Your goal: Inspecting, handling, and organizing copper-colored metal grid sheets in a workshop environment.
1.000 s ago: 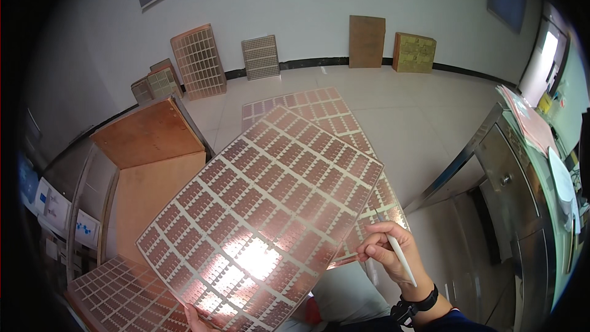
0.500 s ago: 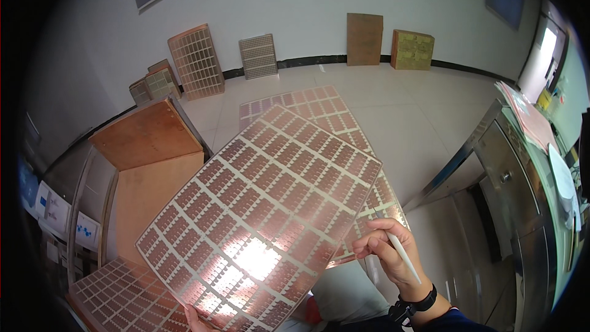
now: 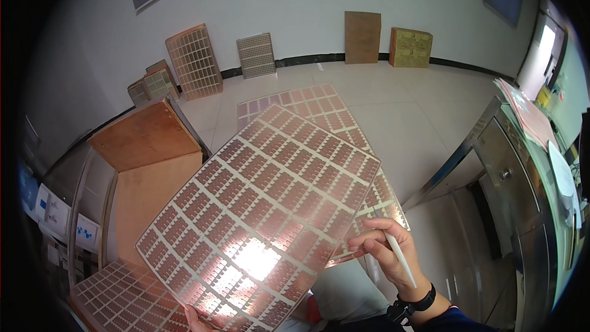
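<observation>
A large copper-coloured circuit board panel (image 3: 246, 175) with a pale grid pattern is tilted in front of me. My left hand (image 3: 195, 321) grips its near lower edge; only part of the thumb side shows, the other fingers hidden beneath. Just off the panel's right edge, my right hand (image 3: 390, 249) holds a slim white pen-like tool (image 3: 401, 258) between thumb and fingers. Its thin tip is hard to make out. Under the held panel lies another patterned panel (image 3: 316, 99), showing at the far side and the right.
At the lower left more patterned panels (image 3: 114, 289) lie beside a wooden board chair-like stand (image 3: 153, 187). A metal drawer cabinet (image 3: 507, 172) with papers (image 3: 522, 114) on top stands at the right. Boards (image 3: 362, 38) and stacked panels (image 3: 195, 61) lean against the far wall.
My right hand and the white tool have shifted very slightly left. The panel and my left hand look nearly unchanged.
</observation>
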A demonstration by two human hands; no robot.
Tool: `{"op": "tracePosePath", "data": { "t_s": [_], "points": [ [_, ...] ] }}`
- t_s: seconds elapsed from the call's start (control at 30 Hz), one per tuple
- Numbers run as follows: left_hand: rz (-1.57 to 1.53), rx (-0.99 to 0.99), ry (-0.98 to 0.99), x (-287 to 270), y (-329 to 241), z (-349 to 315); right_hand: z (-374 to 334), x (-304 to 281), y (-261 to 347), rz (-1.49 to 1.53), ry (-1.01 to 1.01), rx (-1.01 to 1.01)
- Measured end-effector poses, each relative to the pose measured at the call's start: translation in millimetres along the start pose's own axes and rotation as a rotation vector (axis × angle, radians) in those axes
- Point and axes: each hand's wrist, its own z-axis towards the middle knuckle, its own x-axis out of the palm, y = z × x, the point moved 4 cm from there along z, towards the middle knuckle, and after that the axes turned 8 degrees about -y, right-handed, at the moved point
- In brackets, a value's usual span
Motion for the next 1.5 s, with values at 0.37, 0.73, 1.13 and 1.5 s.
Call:
{"op": "tracePosePath", "data": {
  "t_s": [0.37,0.73,1.13,1.5],
  "points": [
    [0.040,-0.025,-0.008,-1.8,2.8,1.5,0.5,-4.8,-4.6,-0.020,-0.013,-0.042],
    [0.032,-0.025,-0.028,-4.0,5.3,5.7,0.7,-2.8,-2.1,-0.081,-0.013,-0.091],
    [0.031,-0.013,-0.014,-1.4,3.2,2.8,0.6,0.0,-4.0,-0.015,0.035,-0.138],
    [0.062,0.002,-0.010,4.4,-0.6,-4.4,1.3,-0.5,-5.2,-0.028,-0.010,-0.136]
  ]
}}
